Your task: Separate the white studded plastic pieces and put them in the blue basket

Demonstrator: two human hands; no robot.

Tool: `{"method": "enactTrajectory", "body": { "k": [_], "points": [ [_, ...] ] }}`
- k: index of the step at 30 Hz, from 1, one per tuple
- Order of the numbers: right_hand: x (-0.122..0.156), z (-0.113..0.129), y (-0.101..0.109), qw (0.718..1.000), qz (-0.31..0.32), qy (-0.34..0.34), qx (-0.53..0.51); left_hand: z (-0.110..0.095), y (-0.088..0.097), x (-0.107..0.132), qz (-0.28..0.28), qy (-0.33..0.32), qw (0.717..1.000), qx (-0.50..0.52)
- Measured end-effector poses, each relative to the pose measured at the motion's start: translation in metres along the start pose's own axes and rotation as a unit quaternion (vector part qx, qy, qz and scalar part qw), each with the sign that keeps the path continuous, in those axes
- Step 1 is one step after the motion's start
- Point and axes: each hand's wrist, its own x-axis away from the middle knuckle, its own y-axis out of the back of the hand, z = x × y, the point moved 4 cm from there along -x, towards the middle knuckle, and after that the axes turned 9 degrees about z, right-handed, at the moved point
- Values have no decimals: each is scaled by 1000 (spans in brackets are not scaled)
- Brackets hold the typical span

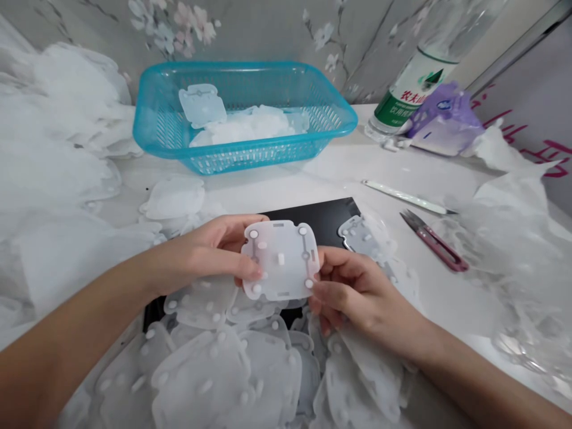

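A translucent white plastic plate (286, 271) with rounded corners, small pegs and slots is held up between both hands. My left hand (214, 253) grips its left edge, thumb on the face and fingers behind. At the lower right corner, my right hand (351, 289) pinches the same plate between thumb and fingers. Beneath the hands a black flat board (319, 214) is partly covered. Similar plates lie in a loose pile (205, 381) in front, and a few more (361, 235) rest on the board's right side.
A blue plastic basket (250, 152) with several plates stands behind. To the right lie pink thread snips (433, 241), a thin pen-like knife (406, 196) and crumpled clear plastic (513, 238). A water bottle (402, 89) and purple wipes pack (447, 119) stand back right. White plates (67, 161) heap at left.
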Motion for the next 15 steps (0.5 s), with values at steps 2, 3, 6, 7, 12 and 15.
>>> {"method": "enactTrajectory", "body": {
  "k": [2,3,6,7,12,15],
  "points": [
    [0,0,0,1000,3,1,-3,0,0,0,3,2,1000,-4],
    [0,1,0,1000,4,1,-5,0,-1,0,5,2,1000,-5],
    [0,2,0,1000,2,-2,-10,0,-1,0,7,5,1000,-3],
    [0,2,0,1000,2,-3,-9,0,-1,0,6,5,1000,-3],
    [0,1,0,1000,0,-7,-6,0,-1,-1,0,-5,1000,0],
    [0,0,1,1000,-2,-10,-2,2,0,0,0,-3,1000,7]
  ]
}}
